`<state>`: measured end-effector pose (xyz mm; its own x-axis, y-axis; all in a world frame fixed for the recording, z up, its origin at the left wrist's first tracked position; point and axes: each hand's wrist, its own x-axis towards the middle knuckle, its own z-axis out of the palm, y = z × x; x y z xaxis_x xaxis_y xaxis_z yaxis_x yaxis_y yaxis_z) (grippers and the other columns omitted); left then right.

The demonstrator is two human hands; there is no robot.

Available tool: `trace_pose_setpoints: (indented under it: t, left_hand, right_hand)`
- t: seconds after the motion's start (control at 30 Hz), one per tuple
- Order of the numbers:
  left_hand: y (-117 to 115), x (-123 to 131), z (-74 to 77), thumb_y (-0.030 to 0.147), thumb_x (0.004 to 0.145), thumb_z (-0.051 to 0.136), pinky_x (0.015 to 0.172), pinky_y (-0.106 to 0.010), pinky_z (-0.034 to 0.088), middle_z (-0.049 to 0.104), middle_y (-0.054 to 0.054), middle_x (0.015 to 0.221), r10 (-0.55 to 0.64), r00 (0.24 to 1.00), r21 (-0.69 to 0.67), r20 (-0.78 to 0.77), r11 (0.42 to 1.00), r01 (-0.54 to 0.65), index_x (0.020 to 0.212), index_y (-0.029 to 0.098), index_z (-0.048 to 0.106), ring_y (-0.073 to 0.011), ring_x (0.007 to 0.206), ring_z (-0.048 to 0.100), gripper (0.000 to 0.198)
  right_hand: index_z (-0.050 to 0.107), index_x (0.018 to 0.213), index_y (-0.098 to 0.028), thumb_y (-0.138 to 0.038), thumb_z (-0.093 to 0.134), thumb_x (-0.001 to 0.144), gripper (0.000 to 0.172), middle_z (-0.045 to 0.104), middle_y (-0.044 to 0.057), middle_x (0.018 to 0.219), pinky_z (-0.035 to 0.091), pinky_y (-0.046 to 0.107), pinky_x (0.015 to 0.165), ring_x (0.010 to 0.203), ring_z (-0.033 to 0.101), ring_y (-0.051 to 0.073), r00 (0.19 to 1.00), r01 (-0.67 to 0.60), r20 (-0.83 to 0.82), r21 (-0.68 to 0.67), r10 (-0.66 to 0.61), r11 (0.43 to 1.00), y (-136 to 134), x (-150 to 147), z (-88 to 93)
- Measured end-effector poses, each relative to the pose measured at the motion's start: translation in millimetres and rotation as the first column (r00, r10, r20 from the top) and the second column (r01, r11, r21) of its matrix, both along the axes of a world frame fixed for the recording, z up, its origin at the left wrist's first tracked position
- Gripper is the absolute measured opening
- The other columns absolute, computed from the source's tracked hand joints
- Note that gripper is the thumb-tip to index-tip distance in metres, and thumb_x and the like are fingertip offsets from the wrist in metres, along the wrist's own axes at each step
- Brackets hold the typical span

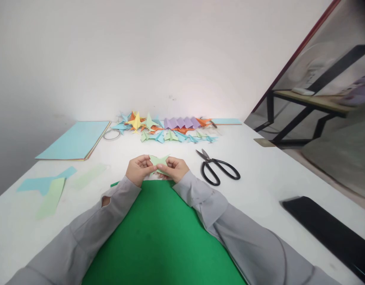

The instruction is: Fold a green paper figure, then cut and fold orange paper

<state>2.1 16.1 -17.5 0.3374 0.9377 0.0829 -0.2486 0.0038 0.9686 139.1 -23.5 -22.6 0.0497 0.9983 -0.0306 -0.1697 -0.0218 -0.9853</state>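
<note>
A small light green paper star (pixel 159 160) with pointed tips is held up between my two hands, above the far edge of a green sheet (pixel 158 229). My left hand (pixel 139 169) pinches its left side between thumb and fingers. On the other side, my right hand (pixel 175 168) grips the paper with the thumb lying across its front. The fingers behind the paper are partly hidden. Black-handled scissors (pixel 212 161) lie to the right of my right hand, blades slightly apart and pointing away.
Folded paper stars (pixel 136 122) and a purple pleated paper strip (pixel 182 123) lie along the wall. At left are a stack of coloured sheets (pixel 77 138), tape ring (pixel 111 134) and paper offcuts (pixel 52 194). A black flat object (pixel 327 229) lies at right.
</note>
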Motion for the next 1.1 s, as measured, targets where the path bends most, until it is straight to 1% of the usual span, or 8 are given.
trace_pose_setpoints:
  t: [0.1, 0.27, 0.37, 0.47, 0.57, 0.7, 0.9, 1.1]
  left_hand:
    - [-0.5, -0.5, -1.6, 0.020, 0.045, 0.081, 0.044, -0.020, 0.039, 0.057, 0.003, 0.051, -0.039, 0.999, -0.006, 0.010, 0.999, 0.039, 0.077, 0.011, 0.065, -0.0079, 0.045, 0.051, 0.037]
    - [0.8, 0.1, -5.8, 0.022, 0.043, 0.082, 0.056, -0.028, 0.049, 0.066, -0.003, 0.062, -0.092, 0.995, -0.055, 0.034, 0.994, 0.094, 0.074, 0.011, 0.064, -0.0144, 0.056, 0.060, 0.037]
    - [0.6, 0.5, -4.4, 0.020, 0.039, 0.083, 0.055, -0.027, 0.049, 0.065, -0.003, 0.059, -0.043, 0.999, -0.058, 0.018, 0.997, 0.044, 0.070, 0.011, 0.064, -0.0146, 0.055, 0.060, 0.038]
    - [-0.4, 0.5, -1.7, 0.018, 0.038, 0.083, 0.047, -0.021, 0.043, 0.060, 0.001, 0.050, -0.001, 1.000, -0.023, -0.028, 1.000, 0.001, 0.063, 0.011, 0.062, -0.0100, 0.046, 0.054, 0.033]
    - [-0.8, 0.4, -0.8, 0.019, 0.040, 0.082, 0.043, -0.020, 0.040, 0.058, 0.002, 0.047, -0.036, 0.999, -0.031, -0.022, 0.999, 0.036, 0.070, 0.011, 0.065, -0.0083, 0.043, 0.052, 0.036]
    - [-0.2, 0.6, -1.1, 0.022, 0.040, 0.083, 0.047, -0.024, 0.045, 0.062, 0.000, 0.050, -0.105, 0.993, -0.100, 0.049, 0.989, 0.110, 0.073, 0.010, 0.065, -0.0113, 0.044, 0.055, 0.039]
    - [-0.5, 1.1, 0.0, 0.017, 0.040, 0.082, 0.049, -0.027, 0.047, 0.064, -0.002, 0.055, -0.178, 0.973, -0.153, 0.147, 0.968, 0.200, 0.076, 0.011, 0.065, -0.0140, 0.048, 0.058, 0.040]
    - [0.3, 3.4, -5.1, 0.015, 0.041, 0.082, 0.053, -0.030, 0.050, 0.061, 0.000, 0.053, -0.119, 0.972, -0.199, 0.205, 0.967, 0.160, 0.071, 0.010, 0.062, -0.0131, 0.049, 0.058, 0.037]
  right_hand:
    - [0.058, 0.064, -0.015, -0.050, 0.076, 0.049, 0.042, 0.061, -0.002, 0.050, 0.042, 0.019, 0.040, 0.041, 0.055, 0.008, 0.998, -0.057, 0.006, 0.032, 0.057, 0.998, 2.5, 0.2, -3.1]
    - [0.055, 0.062, -0.015, -0.053, 0.073, 0.052, 0.043, 0.058, -0.003, 0.045, 0.040, 0.019, 0.038, 0.039, 0.053, 0.008, 0.995, -0.096, 0.040, 0.051, 0.094, 0.994, 3.5, 2.0, -2.9]
    - [0.055, 0.064, -0.016, -0.051, 0.073, 0.052, 0.042, 0.059, -0.003, 0.048, 0.041, 0.019, 0.039, 0.040, 0.053, 0.008, 0.996, -0.082, 0.038, 0.051, 0.080, 0.995, 2.4, 2.1, -2.3]
    - [0.057, 0.068, -0.016, -0.050, 0.073, 0.052, 0.041, 0.060, -0.003, 0.049, 0.041, 0.020, 0.039, 0.040, 0.053, 0.008, 0.996, -0.085, 0.041, 0.062, 0.083, 0.994, 2.0, 2.0, -3.4]
    - [0.058, 0.069, -0.016, -0.049, 0.073, 0.054, 0.039, 0.061, -0.003, 0.050, 0.041, 0.020, 0.040, 0.042, 0.054, 0.009, 0.994, -0.108, 0.037, 0.070, 0.106, 0.992, 2.1, 2.8, -4.8]
    - [0.060, 0.069, -0.015, -0.048, 0.074, 0.054, 0.038, 0.062, -0.002, 0.054, 0.041, 0.019, 0.042, 0.045, 0.057, 0.009, 0.990, -0.139, 0.003, 0.053, 0.139, 0.989, 2.2, 5.2, -5.0]
    - [0.059, 0.066, -0.015, -0.047, 0.077, 0.049, 0.040, 0.065, 0.000, 0.055, 0.042, 0.018, 0.040, 0.044, 0.058, 0.009, 0.986, -0.166, -0.035, -0.012, 0.166, 0.986, 3.8, 7.8, -4.1]
    - [0.060, 0.069, -0.015, -0.046, 0.077, 0.050, 0.040, 0.065, 0.000, 0.053, 0.040, 0.017, 0.037, 0.040, 0.054, 0.008, 0.983, -0.167, -0.085, -0.026, 0.164, 0.986, 4.7, 7.0, -1.0]
